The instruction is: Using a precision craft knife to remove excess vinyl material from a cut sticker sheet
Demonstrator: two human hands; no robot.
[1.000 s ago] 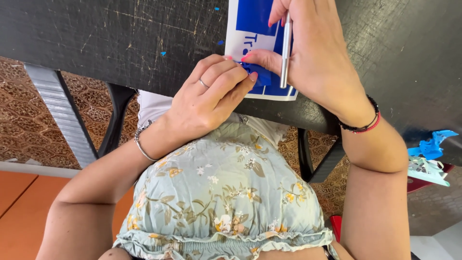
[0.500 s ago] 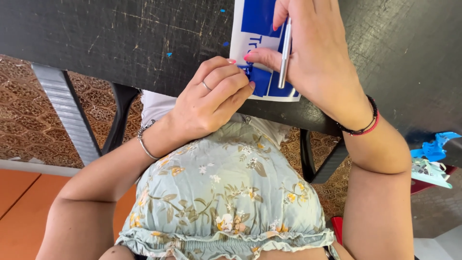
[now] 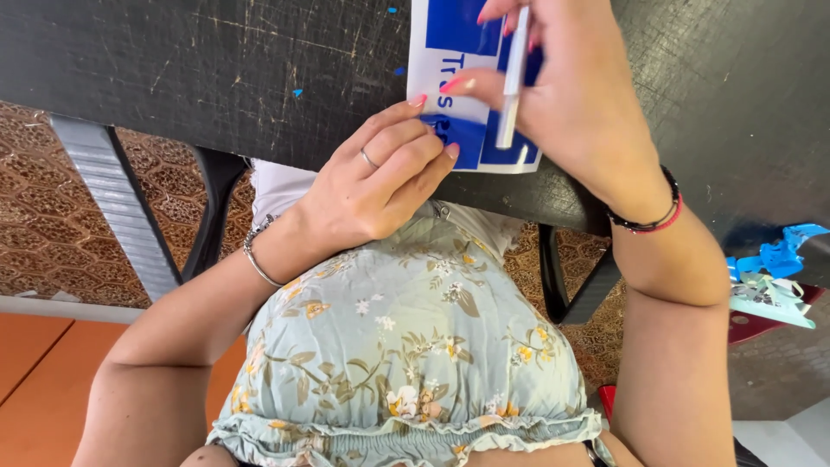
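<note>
Fingers on scratched black table

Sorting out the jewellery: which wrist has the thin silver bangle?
The left hand has it: a thin silver bangle on that wrist. The right hand, holding the white craft knife, wears black-and-red bands instead.

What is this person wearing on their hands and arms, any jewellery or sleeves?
Both arms are bare, with no sleeves. The left hand has a thin silver ring and a slim silver bangle at the wrist. The right hand wears a black and a red band at the wrist. The fingernails are painted pink.
</note>
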